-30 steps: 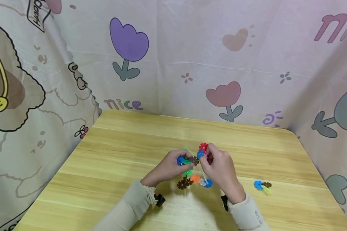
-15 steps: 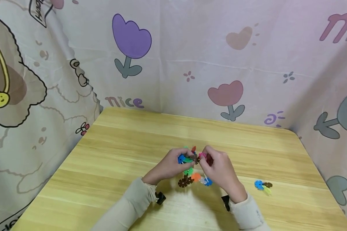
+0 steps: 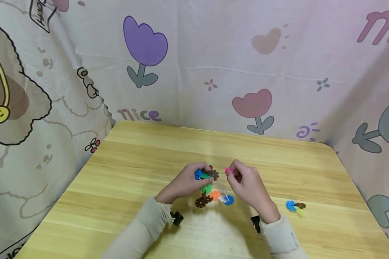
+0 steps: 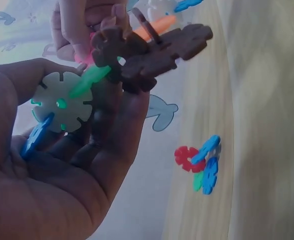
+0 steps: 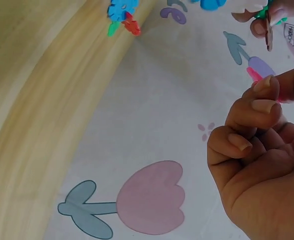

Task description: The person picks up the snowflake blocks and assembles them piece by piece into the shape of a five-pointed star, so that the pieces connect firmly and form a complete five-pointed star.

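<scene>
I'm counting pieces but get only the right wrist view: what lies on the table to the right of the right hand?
Observer: A small group of notched plastic discs: blue, brown and yellow-green.
Operator: And which colour might I be missing in the chain of joined plastic discs at the left hand?
Observer: Orange: the head view shows an orange, round, notched plastic disc between brown discs and a whitish disc.
</scene>
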Tool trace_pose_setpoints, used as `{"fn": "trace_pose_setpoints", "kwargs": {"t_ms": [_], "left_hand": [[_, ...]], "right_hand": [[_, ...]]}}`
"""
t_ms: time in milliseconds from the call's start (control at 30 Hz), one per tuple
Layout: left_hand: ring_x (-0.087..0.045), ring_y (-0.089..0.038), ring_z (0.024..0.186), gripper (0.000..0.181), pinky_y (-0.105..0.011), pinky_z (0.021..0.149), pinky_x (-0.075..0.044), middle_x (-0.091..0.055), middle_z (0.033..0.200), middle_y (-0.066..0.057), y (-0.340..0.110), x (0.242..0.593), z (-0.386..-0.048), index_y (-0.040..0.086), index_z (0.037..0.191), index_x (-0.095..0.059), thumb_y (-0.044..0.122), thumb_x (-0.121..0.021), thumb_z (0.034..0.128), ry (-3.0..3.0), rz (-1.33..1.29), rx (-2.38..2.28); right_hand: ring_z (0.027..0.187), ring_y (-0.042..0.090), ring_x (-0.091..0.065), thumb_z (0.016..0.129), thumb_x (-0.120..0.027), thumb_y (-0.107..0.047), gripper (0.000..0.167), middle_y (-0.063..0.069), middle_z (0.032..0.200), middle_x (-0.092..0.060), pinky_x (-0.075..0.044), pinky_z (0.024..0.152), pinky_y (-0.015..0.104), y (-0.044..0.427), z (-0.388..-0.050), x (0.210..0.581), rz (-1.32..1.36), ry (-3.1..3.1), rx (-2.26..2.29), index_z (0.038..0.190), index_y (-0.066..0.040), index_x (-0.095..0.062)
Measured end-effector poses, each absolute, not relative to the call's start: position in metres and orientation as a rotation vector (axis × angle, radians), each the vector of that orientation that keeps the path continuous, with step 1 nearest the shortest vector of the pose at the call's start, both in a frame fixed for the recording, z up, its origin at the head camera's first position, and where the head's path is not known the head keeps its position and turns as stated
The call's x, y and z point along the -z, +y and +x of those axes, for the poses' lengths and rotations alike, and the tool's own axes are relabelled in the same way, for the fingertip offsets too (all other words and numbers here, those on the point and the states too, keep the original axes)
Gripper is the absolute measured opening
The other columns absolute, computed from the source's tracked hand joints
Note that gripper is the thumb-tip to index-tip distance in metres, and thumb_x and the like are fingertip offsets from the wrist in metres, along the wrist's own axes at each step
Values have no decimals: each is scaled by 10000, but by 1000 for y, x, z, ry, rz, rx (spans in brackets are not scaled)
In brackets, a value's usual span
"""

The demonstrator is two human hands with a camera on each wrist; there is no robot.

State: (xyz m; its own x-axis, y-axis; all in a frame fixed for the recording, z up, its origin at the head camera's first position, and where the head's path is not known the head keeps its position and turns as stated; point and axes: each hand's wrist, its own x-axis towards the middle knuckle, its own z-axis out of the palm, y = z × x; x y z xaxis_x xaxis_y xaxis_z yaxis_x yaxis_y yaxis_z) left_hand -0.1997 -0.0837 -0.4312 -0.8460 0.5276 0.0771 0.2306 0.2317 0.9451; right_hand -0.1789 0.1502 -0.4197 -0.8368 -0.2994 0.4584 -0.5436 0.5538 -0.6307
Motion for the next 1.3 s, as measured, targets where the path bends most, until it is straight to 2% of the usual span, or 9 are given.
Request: {"fn": "trace_pose_setpoints", "kwargs": {"t_ms": [200,400,500,633,867,1000,1100,1200,1300], "left_hand": [[-576,-190,833,114,-298,677,-539,-648,1036,-69,-96,431,-207,63,1025,-686,170,-712,999,2289,603,-1654],[-571,-214,1041,55,-439,937,-491,-646,1065,-34,-103,432,-210,89,991,-700,143,-698,1002,2340,580,-1610],[-570,-225,1056,46,-458,964,-475,-645,1060,-30,-105,433,-211,82,995,-706,125,-692,1001,2344,576,-1608],[-555,-210,970,56,-386,851,-498,-646,1044,-47,-106,434,-213,62,1002,-709,112,-683,1003,2330,574,-1625],[-503,-139,622,86,-255,535,-470,-649,997,-76,-106,433,-212,47,997,-715,130,-691,1000,2273,545,-1626],[-522,-132,632,121,-259,520,-465,-681,984,-67,-104,436,-212,32,1031,-733,142,-693,1001,2262,548,-1623],[-540,-150,678,129,-271,536,-473,-682,1005,-62,-104,438,-213,30,1023,-735,150,-693,1002,2273,541,-1608],[-560,-166,740,143,-287,559,-493,-673,1068,-84,-105,438,-214,26,1037,-740,155,-688,1006,2272,523,-1596],[-603,-176,754,189,-334,580,-553,-649,1215,-104,-107,438,-215,52,1152,-743,168,-676,1018,2217,497,-1623]], "right_hand": [[529,63,-459,970,-616,30,187,-62,674,-567,-413,473,227,151,-191,427,657,-2673,-1224,853,-116,-610],[651,113,-520,1007,-624,4,140,52,791,-622,-461,559,237,149,-210,447,780,-2870,-1322,879,-50,-609],[744,215,-615,1007,-642,-17,113,82,908,-660,-521,632,279,142,-223,452,783,-2858,-1466,898,-38,-662],[754,311,-650,1023,-649,-85,154,67,939,-692,-514,627,307,128,-241,448,672,-2856,-1599,889,-82,-724],[584,149,-439,1004,-680,-82,191,128,750,-680,-363,534,274,113,-256,444,601,-2988,-1468,838,-87,-773],[615,152,-496,990,-695,-70,192,102,741,-685,-421,556,286,115,-258,450,519,-3010,-1418,812,-67,-767],[687,223,-598,1005,-681,-86,180,100,796,-697,-507,609,316,121,-255,451,454,-2946,-1512,853,-60,-772],[760,336,-636,1029,-662,-127,165,155,852,-710,-547,666,372,130,-247,447,454,-2820,-1700,935,-69,-785],[783,419,-624,1040,-653,-161,158,205,879,-710,-551,684,416,136,-239,442,524,-2705,-1841,1002,-81,-784]]}}
